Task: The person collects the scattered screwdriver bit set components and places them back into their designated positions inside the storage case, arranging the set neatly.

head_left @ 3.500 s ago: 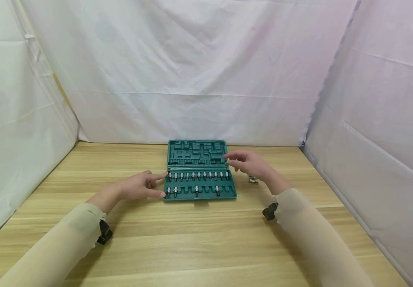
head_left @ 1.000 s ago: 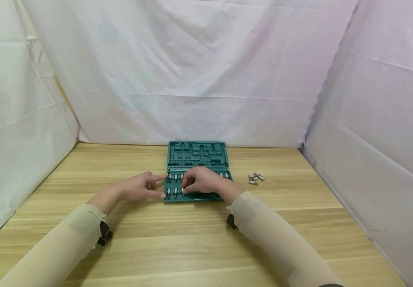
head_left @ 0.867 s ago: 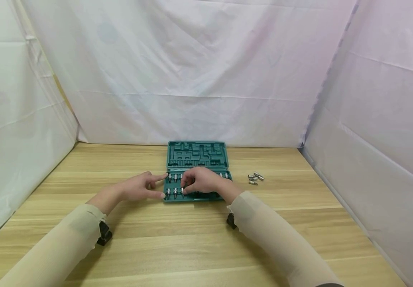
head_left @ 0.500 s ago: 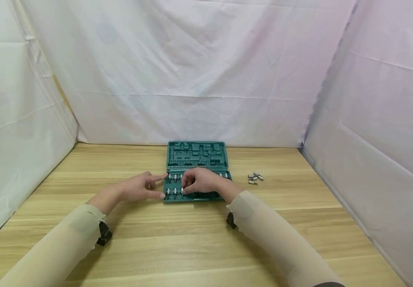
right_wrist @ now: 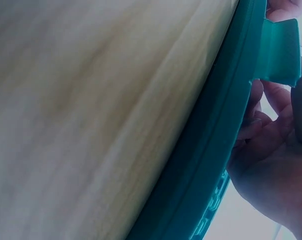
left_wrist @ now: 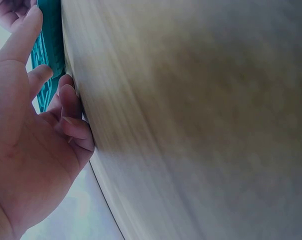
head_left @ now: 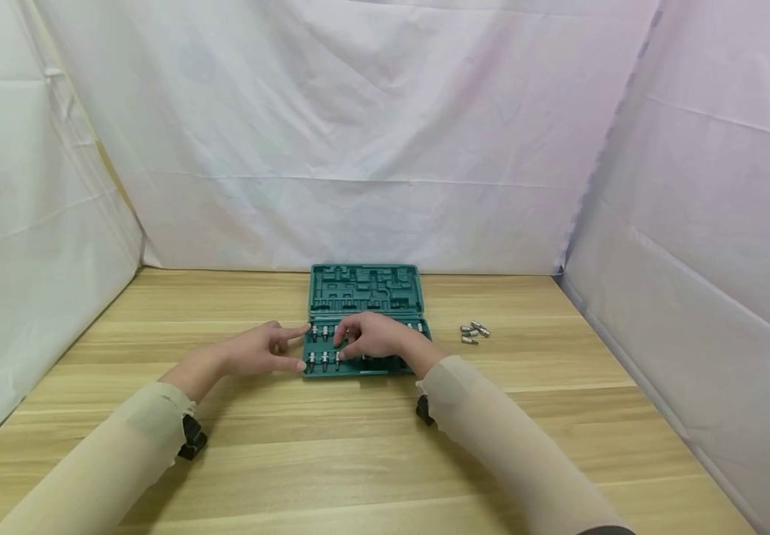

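A green plastic case [head_left: 328, 375] lies open on the table, its moulded lid [head_left: 366, 285] folded back. Silver-and-black bit sockets stand in two rows in the near half. My left hand [head_left: 254, 351] touches the left edge with index finger and thumb stretched apart; its other fingers are curled under in the left wrist view. Over the front row, my right hand [head_left: 377, 336] has its thumb tip right at the third bit socket [head_left: 337, 362], which sits in its slot, with the index finger raised apart from it. This hand hides the middle of both rows.
Several loose bit sockets [head_left: 476, 328] lie in a small group on the table [head_left: 385, 453] right of the case. White cloth walls [head_left: 358, 134] close off the back and both sides. In the right wrist view the case's green latch [right_wrist: 281, 52] sticks out from the front edge.
The right hand has come from the case's right side to the front row, where a third bit socket now sits beside two others. Its index finger has just lifted slightly. The left hand has stayed.
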`<state>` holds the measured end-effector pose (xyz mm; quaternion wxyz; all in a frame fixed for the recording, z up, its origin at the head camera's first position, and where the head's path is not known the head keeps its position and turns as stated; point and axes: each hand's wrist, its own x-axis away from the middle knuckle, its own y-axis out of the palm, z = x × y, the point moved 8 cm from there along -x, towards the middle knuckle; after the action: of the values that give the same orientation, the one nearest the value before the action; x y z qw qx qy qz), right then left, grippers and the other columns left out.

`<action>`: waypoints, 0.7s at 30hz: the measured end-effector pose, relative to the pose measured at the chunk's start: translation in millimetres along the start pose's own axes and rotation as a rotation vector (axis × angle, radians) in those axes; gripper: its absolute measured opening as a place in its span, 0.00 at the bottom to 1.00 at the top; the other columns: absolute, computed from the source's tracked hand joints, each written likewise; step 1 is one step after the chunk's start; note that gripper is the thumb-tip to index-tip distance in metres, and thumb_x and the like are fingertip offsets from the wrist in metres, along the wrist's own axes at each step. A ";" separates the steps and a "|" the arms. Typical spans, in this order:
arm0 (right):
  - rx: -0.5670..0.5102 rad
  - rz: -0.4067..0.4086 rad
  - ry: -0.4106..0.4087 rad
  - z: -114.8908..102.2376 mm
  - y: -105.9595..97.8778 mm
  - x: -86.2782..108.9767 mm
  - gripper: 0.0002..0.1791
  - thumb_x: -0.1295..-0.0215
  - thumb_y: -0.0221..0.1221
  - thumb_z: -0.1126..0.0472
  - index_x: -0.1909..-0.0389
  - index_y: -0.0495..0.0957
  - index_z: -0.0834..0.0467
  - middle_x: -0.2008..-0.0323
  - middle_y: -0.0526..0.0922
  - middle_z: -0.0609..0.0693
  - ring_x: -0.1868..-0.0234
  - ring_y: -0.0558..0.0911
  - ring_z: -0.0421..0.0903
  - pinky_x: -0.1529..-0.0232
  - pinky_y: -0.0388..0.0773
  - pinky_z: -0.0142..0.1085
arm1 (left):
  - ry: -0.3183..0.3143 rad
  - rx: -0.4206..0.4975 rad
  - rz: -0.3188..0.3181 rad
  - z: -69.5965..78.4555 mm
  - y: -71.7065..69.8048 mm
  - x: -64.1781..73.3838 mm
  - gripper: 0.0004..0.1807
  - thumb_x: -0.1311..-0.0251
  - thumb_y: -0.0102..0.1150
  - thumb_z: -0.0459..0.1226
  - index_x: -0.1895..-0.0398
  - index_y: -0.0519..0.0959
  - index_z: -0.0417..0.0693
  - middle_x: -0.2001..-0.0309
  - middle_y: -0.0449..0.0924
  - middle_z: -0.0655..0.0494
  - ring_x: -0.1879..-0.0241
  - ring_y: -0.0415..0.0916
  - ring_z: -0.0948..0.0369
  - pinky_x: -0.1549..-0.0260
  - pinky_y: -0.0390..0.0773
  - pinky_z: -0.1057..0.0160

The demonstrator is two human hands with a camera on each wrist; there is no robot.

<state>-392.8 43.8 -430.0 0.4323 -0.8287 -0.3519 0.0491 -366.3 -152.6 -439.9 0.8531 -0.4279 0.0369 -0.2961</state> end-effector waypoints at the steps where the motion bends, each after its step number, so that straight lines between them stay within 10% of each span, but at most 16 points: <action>1: -0.005 -0.002 0.002 -0.4 0.0 0.0 0.07 0.22 0.69 0.54 0.48 0.86 0.45 0.64 0.83 0.47 0.67 0.77 0.43 0.61 0.75 0.37 | -0.001 -0.001 0.000 0.0 -0.1 0.1 0.49 0.27 0.71 0.55 0.11 0.58 0.52 0.53 0.72 0.46 0.57 0.69 0.55 0.57 0.71 0.56; 21: -0.039 -0.012 0.001 3.4 1.5 -1.6 0.10 0.25 0.71 0.53 0.47 0.87 0.45 0.65 0.83 0.47 0.68 0.77 0.43 0.63 0.75 0.36 | 0.007 0.015 -0.003 -0.4 0.0 1.2 0.50 0.28 0.71 0.55 0.11 0.57 0.52 0.55 0.70 0.47 0.57 0.66 0.54 0.59 0.69 0.56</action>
<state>-394.5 44.6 -433.5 0.4167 -0.8348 -0.3576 0.0393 -365.5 -153.5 -440.0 0.8557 -0.4205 0.0369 -0.2993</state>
